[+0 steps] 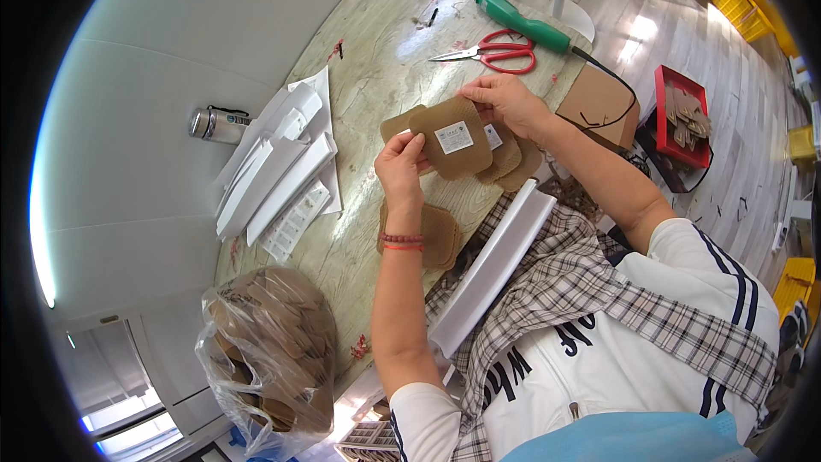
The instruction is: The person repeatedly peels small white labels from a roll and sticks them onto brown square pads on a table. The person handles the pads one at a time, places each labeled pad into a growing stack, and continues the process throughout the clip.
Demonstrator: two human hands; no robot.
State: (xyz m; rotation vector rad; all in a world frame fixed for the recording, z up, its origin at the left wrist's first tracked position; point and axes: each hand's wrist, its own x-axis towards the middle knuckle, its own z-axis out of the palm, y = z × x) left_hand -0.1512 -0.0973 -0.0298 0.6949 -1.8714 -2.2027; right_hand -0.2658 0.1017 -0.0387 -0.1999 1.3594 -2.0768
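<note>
A brown square pad [442, 161] with rounded corners and a small white label [454, 138] is held up over the table. The left edge of the pad is pinched in the fingers of my left hand [400, 169]. At its upper right corner, my right hand [506, 103] grips it between thumb and fingers. Beneath and beside it lie more brown pads [520, 167], one showing a white label, partly covered by the held one. A stack of similar pads [441, 235] rests near the table's front edge, partly behind my left wrist.
Red-handled scissors [506, 53] and a green corded tool [523, 24] lie toward the far right of the table [368, 51]. White paper strips [286, 158] and a metal flask [219, 125] are at left. A plastic bag of brown pieces [274, 342] stands front left; a white channel [496, 265] crosses my lap.
</note>
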